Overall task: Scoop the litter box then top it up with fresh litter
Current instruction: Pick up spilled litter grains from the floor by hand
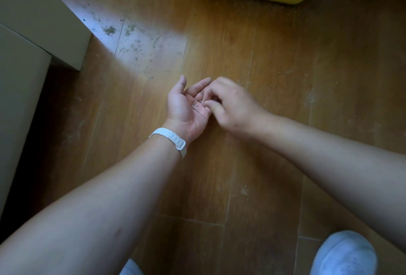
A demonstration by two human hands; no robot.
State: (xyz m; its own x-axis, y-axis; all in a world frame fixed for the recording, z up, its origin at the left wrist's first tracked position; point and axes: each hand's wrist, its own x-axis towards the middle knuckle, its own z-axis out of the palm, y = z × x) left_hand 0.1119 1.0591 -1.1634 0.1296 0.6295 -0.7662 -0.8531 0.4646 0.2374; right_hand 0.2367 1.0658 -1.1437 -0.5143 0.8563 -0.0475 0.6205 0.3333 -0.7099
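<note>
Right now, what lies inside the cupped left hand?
A few small dark grains lie in the left hand. The right hand covers part of the palm; more may be hidden.

Left arm (98, 198): bare all the way to the edge of the picture.
Right arm (340, 160): bare too, as far as it shows.
Left hand (186, 103): bare.
Right hand (232, 103): bare, and a bit blurry.
Wristband (173, 140): white, worn on the left wrist. It is a flat strap with little ridges across it and a loop that the strap end goes through.
Right shoe (345, 255): very pale, nearly white, with a round toe, a bumpy edge along the side and tiny dark dots on top. Only the front part shows.
Left shoe (130, 268): the same pale colour. Only a small bit peeks in at the bottom edge.
</note>
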